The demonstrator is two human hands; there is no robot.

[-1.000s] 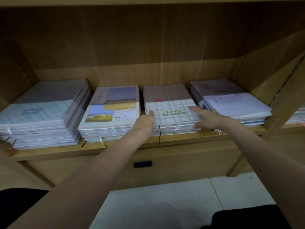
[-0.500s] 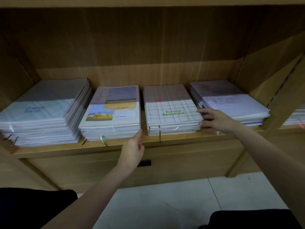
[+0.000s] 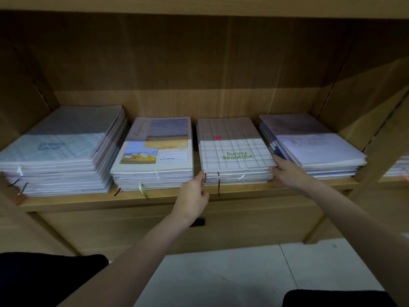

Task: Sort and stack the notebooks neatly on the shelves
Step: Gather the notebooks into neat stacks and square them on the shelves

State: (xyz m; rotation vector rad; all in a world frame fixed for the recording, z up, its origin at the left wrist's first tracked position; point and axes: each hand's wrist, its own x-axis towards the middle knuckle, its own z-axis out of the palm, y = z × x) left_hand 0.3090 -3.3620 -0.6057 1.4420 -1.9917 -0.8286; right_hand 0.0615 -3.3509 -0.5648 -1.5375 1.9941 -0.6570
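Four notebook stacks lie side by side on a wooden shelf [image 3: 243,193]: a blue-grid stack [image 3: 66,140], a landscape-photo stack [image 3: 159,138], a checked "Sunny Beautiful" stack [image 3: 232,142] and a pale lilac stack [image 3: 309,140]. My left hand [image 3: 194,193] has straight fingers touching the front left corner of the checked stack. At that stack's front right corner, my right hand [image 3: 287,171] grips it, thumb on top and fingers against its side. Ribbon bookmarks hang over the shelf's front edge.
An upright wooden divider [image 3: 380,151] closes the compartment on the right, with more notebooks [image 3: 398,167] beyond it. A wooden panel with a small black slot [image 3: 198,222] sits below the shelf. White floor tiles [image 3: 221,273] lie underneath. Another board [image 3: 199,5] runs overhead.
My left hand dropped below the shelf edge, then rose to the checked stack's front left corner. My right hand slid from the stack's top to its front right corner.
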